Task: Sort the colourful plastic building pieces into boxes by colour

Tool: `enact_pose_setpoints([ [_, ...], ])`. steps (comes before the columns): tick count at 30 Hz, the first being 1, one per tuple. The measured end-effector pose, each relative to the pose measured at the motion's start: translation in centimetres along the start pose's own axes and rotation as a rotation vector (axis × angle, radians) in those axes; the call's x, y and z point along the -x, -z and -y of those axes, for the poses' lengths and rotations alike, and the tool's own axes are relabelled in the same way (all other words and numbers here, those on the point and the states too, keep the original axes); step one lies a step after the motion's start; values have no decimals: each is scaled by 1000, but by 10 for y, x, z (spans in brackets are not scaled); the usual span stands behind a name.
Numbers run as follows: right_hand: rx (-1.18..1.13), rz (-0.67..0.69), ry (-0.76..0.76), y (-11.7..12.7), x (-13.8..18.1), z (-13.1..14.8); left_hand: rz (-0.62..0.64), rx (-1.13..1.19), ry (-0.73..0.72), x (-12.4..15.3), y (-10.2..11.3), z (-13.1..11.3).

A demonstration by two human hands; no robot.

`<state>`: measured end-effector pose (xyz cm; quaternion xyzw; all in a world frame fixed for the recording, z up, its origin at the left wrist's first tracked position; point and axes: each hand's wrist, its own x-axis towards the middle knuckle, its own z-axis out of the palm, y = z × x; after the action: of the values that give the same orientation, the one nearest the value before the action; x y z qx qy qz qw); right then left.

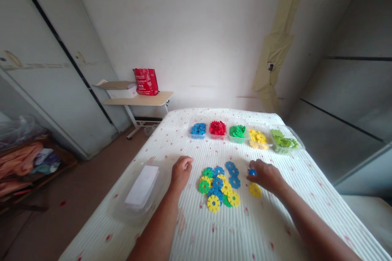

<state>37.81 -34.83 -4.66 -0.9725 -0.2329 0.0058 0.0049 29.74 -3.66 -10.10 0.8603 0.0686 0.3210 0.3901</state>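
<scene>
My right hand [266, 176] pinches a blue notched plastic disc [252, 172] between thumb and fingers, just above the table. Below it lies a single yellow disc [255, 190]. To its left is a short group of overlapping blue discs [234, 182]. A mixed pile of green, yellow and blue discs [217, 185] spreads over the table between my hands. My left hand [181, 171] rests on the cloth left of that pile, its fingers curled in and nothing visible in them.
Behind the pile stand clear tubs of blue [198, 129], red [217, 129], green [238, 132], yellow [259, 138] and light green pieces [284, 139]. A clear plastic lid [122, 214] with white paper [142, 185] lies at left. A side table [150, 98] carries a red bag [146, 82].
</scene>
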Motion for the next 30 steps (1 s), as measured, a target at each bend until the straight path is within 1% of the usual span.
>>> enact_pose_setpoints([
  [2,-14,25,7,1,-4,2,2,-1,3,0,0,0],
  [5,-170,40,67,3,-14,2,1,5,4,0,0,0],
  [8,-369,11,160,8,-25,7,1,6,6,0,-1,1],
  [10,-428,-25,176,11,-32,16,5,6,6,0,-1,2],
  [13,-398,-36,172,14,-38,34,10,10,3,1,-1,3],
  [19,-117,63,137,5,-38,63,7,6,-3,0,-2,4],
  [21,-104,69,133,3,-39,67,8,9,-4,0,-2,4],
  [24,-175,73,116,5,-45,66,-1,15,-4,1,-3,5],
  [27,-249,96,124,11,-53,56,-3,20,-1,1,-3,5],
  [28,-314,124,116,13,-54,51,-2,21,0,1,-3,5],
  [30,-532,204,68,14,-55,40,-1,20,1,1,-3,6],
])
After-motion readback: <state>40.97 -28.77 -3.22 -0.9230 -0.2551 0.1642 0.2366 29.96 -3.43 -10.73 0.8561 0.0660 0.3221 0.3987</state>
